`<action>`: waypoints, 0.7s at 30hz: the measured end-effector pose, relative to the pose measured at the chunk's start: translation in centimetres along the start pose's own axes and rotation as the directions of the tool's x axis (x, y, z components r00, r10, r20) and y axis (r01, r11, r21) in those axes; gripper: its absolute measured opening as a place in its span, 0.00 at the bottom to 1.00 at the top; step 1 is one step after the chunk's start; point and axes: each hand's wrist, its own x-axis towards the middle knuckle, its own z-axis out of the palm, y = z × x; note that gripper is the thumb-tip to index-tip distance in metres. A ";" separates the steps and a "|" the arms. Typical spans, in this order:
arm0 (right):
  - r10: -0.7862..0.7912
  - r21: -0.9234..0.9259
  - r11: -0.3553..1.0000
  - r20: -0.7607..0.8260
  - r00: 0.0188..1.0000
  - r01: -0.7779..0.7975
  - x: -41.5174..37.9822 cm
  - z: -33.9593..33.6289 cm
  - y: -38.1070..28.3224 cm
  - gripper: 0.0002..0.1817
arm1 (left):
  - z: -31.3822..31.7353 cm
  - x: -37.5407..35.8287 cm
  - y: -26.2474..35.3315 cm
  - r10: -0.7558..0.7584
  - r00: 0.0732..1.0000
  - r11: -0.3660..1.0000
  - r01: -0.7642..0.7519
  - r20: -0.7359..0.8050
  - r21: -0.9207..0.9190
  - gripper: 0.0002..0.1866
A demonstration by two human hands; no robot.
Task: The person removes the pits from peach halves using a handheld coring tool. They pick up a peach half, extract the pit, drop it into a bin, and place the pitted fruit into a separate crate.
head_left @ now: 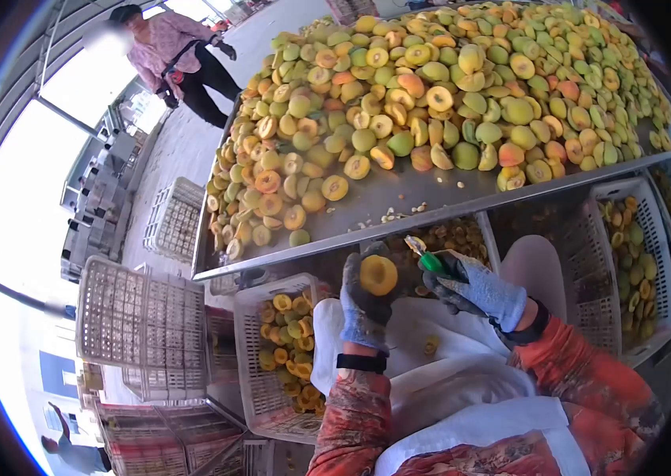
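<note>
My left hand (pixel 363 297), in a grey-blue glove with a dark palm, is closed around a peach half (pixel 378 275). Its cut face, with a round hollow in the middle, is turned up towards me. To its right, my right hand (pixel 474 287), gloved the same way, grips a pitting tool with a green handle (pixel 431 262). The tool's short metal tip points up and left, apart from the peach half. Just beyond both hands runs the metal rim of a table (pixel 312 247) heaped with whole-looking and halved peaches (pixel 431 95).
A white crate (pixel 260 404) of peach halves stands at my left, another crate (pixel 661 317) at my right. Under the table edge lies a container of pits or scraps (pixel 458 238). Stacked empty crates (pixel 141 317) stand further left. A person (pixel 181 55) stands beyond the table's left corner.
</note>
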 end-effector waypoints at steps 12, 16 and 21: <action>-0.402 -0.975 -0.153 0.208 0.892 0.159 2.7 2.5 2.0 0.21 | 2.3 -0.3 1.2 0.108 0.973 0.987 -0.080 -0.205 0.136 0.21; -0.265 -0.945 -0.289 0.234 0.935 0.154 1.9 4.8 2.5 0.23 | 2.4 -1.6 0.9 0.121 0.979 0.991 -0.110 -0.164 0.070 0.17; -0.204 -0.931 -0.297 0.281 0.938 0.215 0.2 6.0 2.3 0.20 | 2.7 -3.2 0.3 0.192 0.957 0.981 -0.184 -0.217 0.058 0.17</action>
